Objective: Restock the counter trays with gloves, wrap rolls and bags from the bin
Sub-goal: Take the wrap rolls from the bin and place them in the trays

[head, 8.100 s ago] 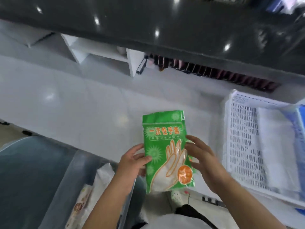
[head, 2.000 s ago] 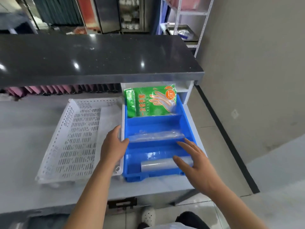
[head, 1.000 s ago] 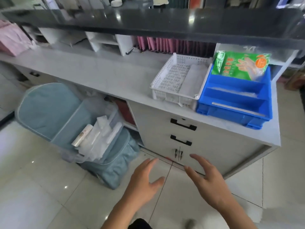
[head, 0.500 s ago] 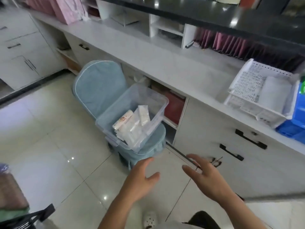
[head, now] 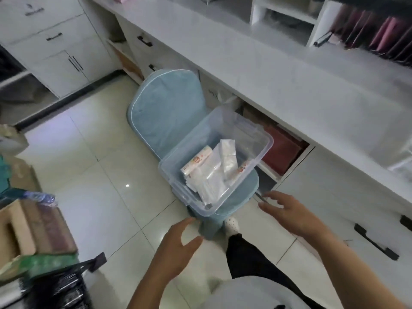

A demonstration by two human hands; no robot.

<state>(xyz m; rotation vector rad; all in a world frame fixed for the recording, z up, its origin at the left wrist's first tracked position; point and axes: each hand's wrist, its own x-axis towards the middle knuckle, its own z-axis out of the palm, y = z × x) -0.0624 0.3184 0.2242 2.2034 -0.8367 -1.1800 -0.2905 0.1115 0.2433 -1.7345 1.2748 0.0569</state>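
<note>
Head view: left hand and right hand are hovering spread and empty near the clear plastic bin holding wrap rolls.

one head view looks steeply down from standing height onto the bin, floor and counter edge.

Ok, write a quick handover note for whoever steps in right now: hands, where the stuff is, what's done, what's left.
Left hand open and empty, below the bin.
Right hand open and empty, beside its near right corner.
Clear bin sits on the blue chair by the counter, holding a printed roll and clear bag packs.
Trays aren't in view now, so their fill can't be judged.
Left: carry the bin's remaining items to the trays.
</note>
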